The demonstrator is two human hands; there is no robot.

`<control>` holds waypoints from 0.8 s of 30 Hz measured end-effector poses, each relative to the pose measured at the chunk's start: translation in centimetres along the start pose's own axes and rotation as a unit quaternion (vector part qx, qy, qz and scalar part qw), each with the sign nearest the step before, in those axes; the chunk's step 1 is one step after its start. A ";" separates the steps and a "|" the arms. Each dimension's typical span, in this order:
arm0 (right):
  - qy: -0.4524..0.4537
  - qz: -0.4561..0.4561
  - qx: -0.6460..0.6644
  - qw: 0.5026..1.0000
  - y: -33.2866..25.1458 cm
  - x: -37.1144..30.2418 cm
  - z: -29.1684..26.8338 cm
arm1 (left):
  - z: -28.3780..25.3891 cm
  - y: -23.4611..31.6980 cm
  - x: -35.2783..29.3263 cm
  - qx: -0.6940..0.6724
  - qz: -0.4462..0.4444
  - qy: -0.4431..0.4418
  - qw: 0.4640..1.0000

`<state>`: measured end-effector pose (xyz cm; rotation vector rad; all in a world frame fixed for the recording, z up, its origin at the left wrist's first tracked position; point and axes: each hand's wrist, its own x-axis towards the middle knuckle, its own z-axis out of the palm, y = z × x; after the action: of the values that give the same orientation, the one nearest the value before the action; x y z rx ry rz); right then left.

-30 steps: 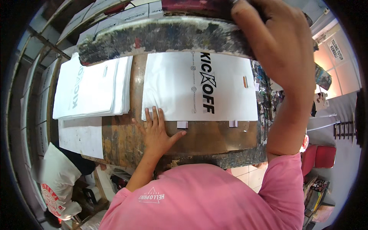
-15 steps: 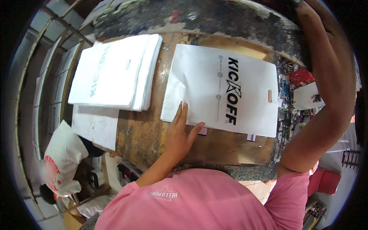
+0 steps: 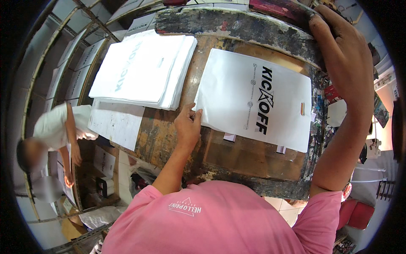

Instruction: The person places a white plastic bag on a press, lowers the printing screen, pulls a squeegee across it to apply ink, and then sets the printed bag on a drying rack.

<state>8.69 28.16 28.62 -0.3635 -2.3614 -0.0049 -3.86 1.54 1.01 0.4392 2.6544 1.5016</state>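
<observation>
A flat white bag (image 3: 228, 95) with bold black lettering and a handle slot lies on the paint-stained wooden table (image 3: 163, 139). At the bag's near left corner, my left hand (image 3: 187, 125) is closed, its thumb and fingers pinching the edge. My right hand (image 3: 342, 55) is raised at the far right. Its fingers curl over the end of a dark, paint-smeared frame (image 3: 281, 12), whose rest runs out of the picture. To the left sits a thick stack of white bags (image 3: 135, 72), the top one showing faint print through it.
A paint-crusted bar (image 3: 237, 29) crosses the far side of the table. A white sheet (image 3: 116, 125) lies partly under the stack. Racks (image 3: 55, 72) stand at the left, where another person (image 3: 55, 127) bends over. A red seat (image 3: 357, 213) is at the lower right.
My left hand has gone from lying spread on the bag's near edge to pinching its corner, and the crease there has flattened. My right hand shows more fully. The other person has bent forward.
</observation>
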 end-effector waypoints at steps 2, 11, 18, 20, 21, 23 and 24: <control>-0.002 -0.008 0.008 1.000 -0.2 0.1 0.4 | -0.2 -1.0 -0.1 0.012 0.034 0.021 0.999; 0.015 -0.023 0.009 1.000 -0.7 1.1 -0.8 | -0.1 0.0 0.4 0.244 0.272 0.101 0.925; 0.009 -0.011 0.007 1.000 -1.0 1.0 -0.8 | 1.5 4.5 2.5 0.137 0.223 -0.062 0.963; 0.048 -0.040 0.001 0.998 -0.4 1.3 -0.4 | 2.2 6.9 4.4 0.078 0.233 -0.088 0.965; 0.027 -0.046 -0.007 0.999 -0.5 1.5 -0.5 | 2.3 7.9 5.3 0.048 0.237 -0.099 0.965; -0.012 -0.058 -0.025 0.998 -1.0 2.1 -1.4 | 1.8 10.3 6.5 -0.053 0.195 -0.094 0.975; -0.002 -0.066 -0.032 0.997 -1.0 2.1 -1.5 | 1.8 10.9 6.8 -0.104 0.174 -0.096 0.974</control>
<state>7.97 27.62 31.24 -0.2385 -2.3899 -0.1428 -7.70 10.19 9.92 1.0181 2.3274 1.7001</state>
